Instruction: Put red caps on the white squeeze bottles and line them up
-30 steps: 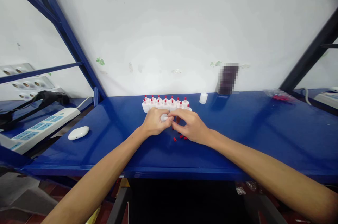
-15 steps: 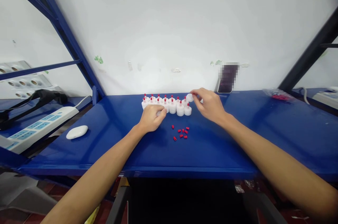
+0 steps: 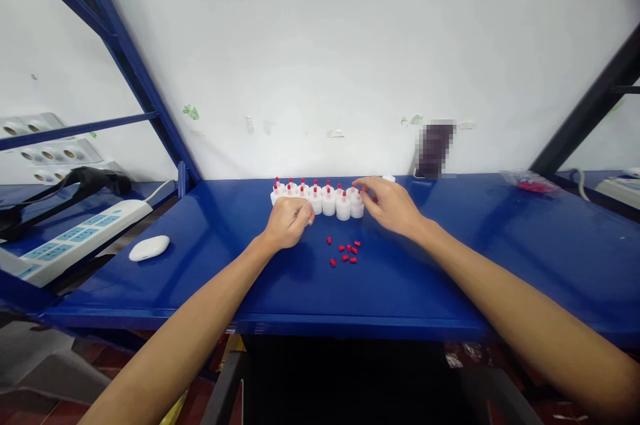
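Small white bottles (image 3: 329,203) with red tips stand in two rows near the back of the blue table. My left hand (image 3: 289,221) is closed in front of the left part of the rows, its fingers curled around something I cannot make out. At the right end of the rows, my right hand (image 3: 393,203) has its thumb and index finger at the last bottles, beside a red tip (image 3: 360,193). Whether it grips one is hidden. Several loose red caps (image 3: 345,257) lie in front of the bottles.
A white round item (image 3: 389,179) stands behind my right hand. A phone (image 3: 434,150) leans on the wall, with a bag of red pieces (image 3: 535,185) to its right. At left are a white case (image 3: 149,248) and a power strip (image 3: 85,238).
The white piece that was in my right fingertips no longer shows there. My right hand has come slightly lower, against the right end of the rows. The view has shifted a little.
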`<act>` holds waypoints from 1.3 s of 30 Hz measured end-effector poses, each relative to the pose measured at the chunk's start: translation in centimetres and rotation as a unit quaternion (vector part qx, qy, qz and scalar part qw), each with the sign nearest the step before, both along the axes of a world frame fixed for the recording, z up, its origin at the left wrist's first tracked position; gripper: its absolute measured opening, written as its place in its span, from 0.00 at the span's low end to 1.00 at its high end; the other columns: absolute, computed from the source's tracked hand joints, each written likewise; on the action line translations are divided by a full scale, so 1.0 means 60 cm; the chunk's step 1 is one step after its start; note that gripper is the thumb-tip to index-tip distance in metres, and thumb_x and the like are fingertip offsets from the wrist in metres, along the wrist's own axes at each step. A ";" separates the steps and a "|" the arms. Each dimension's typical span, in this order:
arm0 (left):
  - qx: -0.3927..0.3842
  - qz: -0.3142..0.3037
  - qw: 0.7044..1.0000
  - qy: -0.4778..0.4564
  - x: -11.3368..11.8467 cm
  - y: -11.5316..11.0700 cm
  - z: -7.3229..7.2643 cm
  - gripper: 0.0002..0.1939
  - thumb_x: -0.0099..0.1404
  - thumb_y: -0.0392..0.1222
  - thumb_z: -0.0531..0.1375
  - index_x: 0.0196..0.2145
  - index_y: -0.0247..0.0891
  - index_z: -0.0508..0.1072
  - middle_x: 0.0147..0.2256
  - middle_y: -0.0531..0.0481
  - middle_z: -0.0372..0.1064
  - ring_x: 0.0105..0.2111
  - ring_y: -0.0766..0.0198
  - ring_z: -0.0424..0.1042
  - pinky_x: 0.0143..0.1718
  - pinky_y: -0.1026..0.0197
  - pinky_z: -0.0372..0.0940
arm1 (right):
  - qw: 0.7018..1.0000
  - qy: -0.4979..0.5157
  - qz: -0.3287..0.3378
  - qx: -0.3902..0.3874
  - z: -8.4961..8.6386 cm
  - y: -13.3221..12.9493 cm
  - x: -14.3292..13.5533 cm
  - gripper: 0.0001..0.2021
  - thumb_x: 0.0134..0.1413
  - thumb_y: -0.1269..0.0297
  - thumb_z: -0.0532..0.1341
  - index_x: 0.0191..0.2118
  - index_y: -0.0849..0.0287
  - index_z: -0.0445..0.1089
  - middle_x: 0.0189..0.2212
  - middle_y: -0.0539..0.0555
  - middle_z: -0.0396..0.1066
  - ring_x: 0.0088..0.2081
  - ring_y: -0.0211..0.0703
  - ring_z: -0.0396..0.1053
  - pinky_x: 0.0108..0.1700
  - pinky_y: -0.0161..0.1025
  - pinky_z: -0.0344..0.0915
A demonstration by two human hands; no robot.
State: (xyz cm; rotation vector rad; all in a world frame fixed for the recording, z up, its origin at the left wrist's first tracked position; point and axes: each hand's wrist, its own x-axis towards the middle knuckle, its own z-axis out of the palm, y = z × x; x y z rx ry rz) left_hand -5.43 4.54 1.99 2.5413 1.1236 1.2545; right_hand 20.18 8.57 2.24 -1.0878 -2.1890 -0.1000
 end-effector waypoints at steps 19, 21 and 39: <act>-0.075 0.019 0.994 0.072 0.000 0.008 -0.005 0.28 0.72 0.51 0.42 0.23 0.35 0.69 0.21 0.52 0.66 0.24 0.67 0.64 0.31 0.63 0.55 | 0.999 0.026 0.014 -0.040 -0.011 0.010 -0.001 0.12 0.64 0.65 0.54 0.50 0.55 0.69 0.40 0.53 0.75 0.37 0.45 0.71 0.40 0.41 0.64; -0.078 0.027 0.993 0.078 0.000 0.008 -0.005 0.27 0.72 0.52 0.43 0.23 0.35 0.68 0.21 0.52 0.65 0.24 0.67 0.63 0.31 0.63 0.55 | 0.998 0.038 0.019 -0.053 -0.013 0.012 -0.002 0.12 0.62 0.65 0.55 0.50 0.55 0.68 0.37 0.52 0.75 0.33 0.42 0.70 0.38 0.40 0.63; -0.107 0.080 0.988 0.078 0.004 0.016 -0.018 0.29 0.74 0.51 0.40 0.24 0.36 0.70 0.23 0.50 0.70 0.26 0.64 0.67 0.32 0.62 0.56 | 0.968 -0.156 0.157 -0.116 -0.003 -0.074 -0.070 0.11 0.62 0.61 0.59 0.44 0.57 0.76 0.33 0.54 0.73 0.31 0.40 0.68 0.32 0.36 0.57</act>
